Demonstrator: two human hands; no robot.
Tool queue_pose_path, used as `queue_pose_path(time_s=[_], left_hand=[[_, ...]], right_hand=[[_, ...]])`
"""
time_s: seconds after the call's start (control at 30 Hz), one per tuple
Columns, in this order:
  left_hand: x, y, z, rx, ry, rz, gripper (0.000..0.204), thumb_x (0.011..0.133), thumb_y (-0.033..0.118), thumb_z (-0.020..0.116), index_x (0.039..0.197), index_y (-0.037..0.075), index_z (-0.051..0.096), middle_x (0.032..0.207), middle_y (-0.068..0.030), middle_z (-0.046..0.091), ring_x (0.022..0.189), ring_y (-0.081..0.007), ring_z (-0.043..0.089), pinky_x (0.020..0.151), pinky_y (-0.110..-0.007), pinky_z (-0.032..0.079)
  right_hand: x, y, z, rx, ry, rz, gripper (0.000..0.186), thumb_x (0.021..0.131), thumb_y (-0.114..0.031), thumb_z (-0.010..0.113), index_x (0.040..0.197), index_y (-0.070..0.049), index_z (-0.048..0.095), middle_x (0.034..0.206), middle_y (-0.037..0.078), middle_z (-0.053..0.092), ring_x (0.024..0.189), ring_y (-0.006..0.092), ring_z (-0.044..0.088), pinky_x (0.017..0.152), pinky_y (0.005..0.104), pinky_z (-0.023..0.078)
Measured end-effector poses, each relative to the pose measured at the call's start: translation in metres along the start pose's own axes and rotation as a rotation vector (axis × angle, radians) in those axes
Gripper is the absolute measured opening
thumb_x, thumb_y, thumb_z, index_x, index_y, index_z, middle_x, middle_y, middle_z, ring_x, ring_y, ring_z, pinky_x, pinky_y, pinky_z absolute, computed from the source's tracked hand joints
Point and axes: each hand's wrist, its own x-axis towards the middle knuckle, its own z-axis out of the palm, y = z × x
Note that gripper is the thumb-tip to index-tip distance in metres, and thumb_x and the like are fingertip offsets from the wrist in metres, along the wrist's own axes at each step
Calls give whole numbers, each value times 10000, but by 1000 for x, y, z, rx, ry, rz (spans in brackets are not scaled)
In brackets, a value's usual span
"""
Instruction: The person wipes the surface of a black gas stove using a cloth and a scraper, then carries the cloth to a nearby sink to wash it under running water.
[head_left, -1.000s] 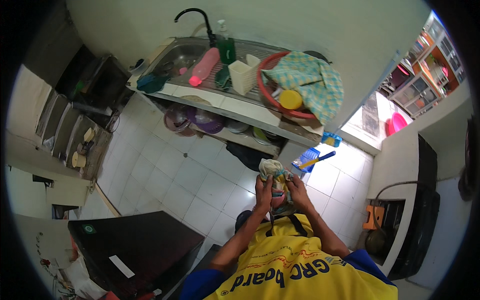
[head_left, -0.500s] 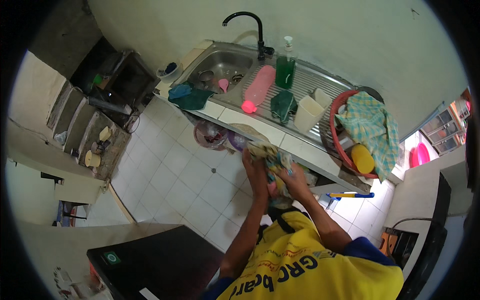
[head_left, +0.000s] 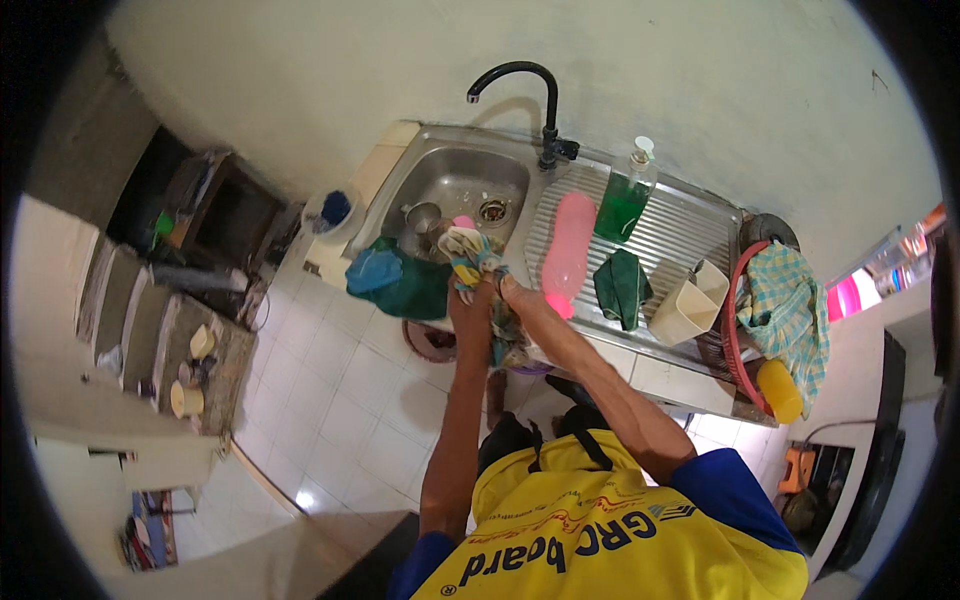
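Observation:
A crumpled, multicoloured patterned cloth is bunched between my two hands at the front rim of the steel sink. My left hand is closed around it from the left. Beside it, my right hand grips the same cloth, whose lower end hangs down below my fingers. Just left of the cloth, a dark green cloth with a blue piece lies over the counter edge. In the basin are a small metal strainer or cup and a pink item, partly hidden by the cloth.
On the ribbed drainboard stand a pink bottle, a green soap bottle, a folded green cloth and a cream holder. A red basket with a checked cloth is at right. The black faucet arches behind.
My hands and the patterned cloth have moved from below the counter edge up and left to the sink's front rim. The view has shifted closer to the sink.

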Motion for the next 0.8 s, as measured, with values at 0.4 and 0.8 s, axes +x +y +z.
queue_pose_path(time_s=[0.4, 0.8], left_hand=[[194, 10, -1, 35, -289, -163, 291, 843, 150, 689, 1096, 29, 610, 884, -10, 623, 740, -88, 567, 658, -240, 464], [257, -6, 1, 157, -493, -258, 571, 853, 152, 688, 1349, -22, 466, 1152, -75, 623, 1013, -141, 582, 864, -268, 467]], right_hand=[[243, -6, -160, -44, 759, 49, 681, 929, -614, 478, 1277, -29, 450, 906, 108, 579, 735, 224, 626, 563, 376, 511], [326, 31, -273, -130, 951, 311, 662, 885, -644, 534, 848, 15, 584, 603, 124, 531, 488, 245, 532, 401, 406, 411]])
